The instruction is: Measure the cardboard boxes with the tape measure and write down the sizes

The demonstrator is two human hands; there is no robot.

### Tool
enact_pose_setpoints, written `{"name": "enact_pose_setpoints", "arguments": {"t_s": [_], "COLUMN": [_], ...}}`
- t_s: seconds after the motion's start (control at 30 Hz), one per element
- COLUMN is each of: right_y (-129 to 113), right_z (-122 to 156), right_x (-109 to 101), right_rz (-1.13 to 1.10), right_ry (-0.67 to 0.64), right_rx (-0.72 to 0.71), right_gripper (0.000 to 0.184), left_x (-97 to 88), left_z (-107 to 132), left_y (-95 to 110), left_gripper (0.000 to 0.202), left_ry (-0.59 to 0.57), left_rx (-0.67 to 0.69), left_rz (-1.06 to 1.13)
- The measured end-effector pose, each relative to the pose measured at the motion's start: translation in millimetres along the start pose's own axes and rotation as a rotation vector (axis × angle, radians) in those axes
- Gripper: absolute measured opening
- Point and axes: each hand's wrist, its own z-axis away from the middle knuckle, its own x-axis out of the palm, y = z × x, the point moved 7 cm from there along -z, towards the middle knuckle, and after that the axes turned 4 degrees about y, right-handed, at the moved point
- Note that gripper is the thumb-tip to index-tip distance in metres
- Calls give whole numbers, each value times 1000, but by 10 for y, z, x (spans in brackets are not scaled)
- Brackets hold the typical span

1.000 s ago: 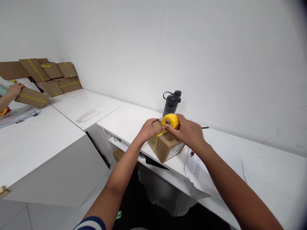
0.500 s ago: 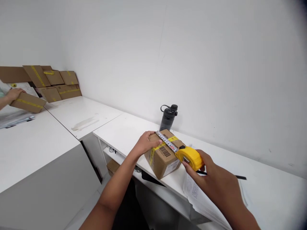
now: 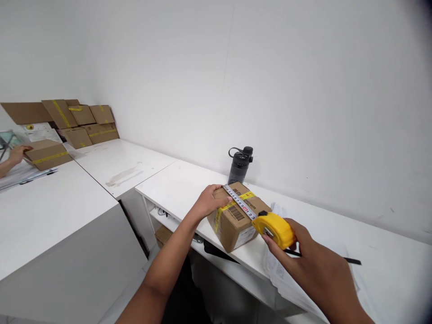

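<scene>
A taped cardboard box (image 3: 232,231) with a barcode and a label sits near the front edge of the white desk. My left hand (image 3: 211,200) grips its left upper edge, thumb pressing the end of the metal tape blade (image 3: 240,203) onto the top. The blade runs across the box top to the yellow tape measure (image 3: 275,228), which my right hand (image 3: 312,256) grips just off the box's right edge. A thin black stick, perhaps a pen (image 3: 353,260), pokes out on both sides of my right hand and seems held in it.
A dark bottle (image 3: 239,166) stands behind the box. Papers (image 3: 278,270) lie under my right forearm. Below the desktop is a shelf (image 3: 168,221) with cables and a small box. At the left, another person's hand (image 3: 18,155) holds a carton (image 3: 50,155) before stacked boxes (image 3: 101,132).
My right hand has drawn the tape measure slightly right, so more blade shows. My left hand stays on the box. The other person's carton has tilted. The view has shifted a little.
</scene>
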Motion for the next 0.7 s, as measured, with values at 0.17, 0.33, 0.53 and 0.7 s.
{"name": "enact_pose_setpoints", "arguments": {"t_s": [0.17,0.33,0.53,0.7], "right_y": [-15,30,-332,-671], "right_z": [-14,-157,-695,-1053], "right_x": [41,100,459,631], "right_rz": [-36,-32,-23,17], "right_ry": [0,-34,-298,-325], "right_rx": [8,44,-9,-122], "right_gripper": [54,57,47,39], "left_x": [-15,-8,4,0], "left_z": [18,19,3,20], "left_y": [23,28,68,85], "left_gripper": [63,63,47,51], "left_ry": [10,18,50,34], "left_rx": [7,16,75,60], "left_rz": [-1,-23,-108,-114]}}
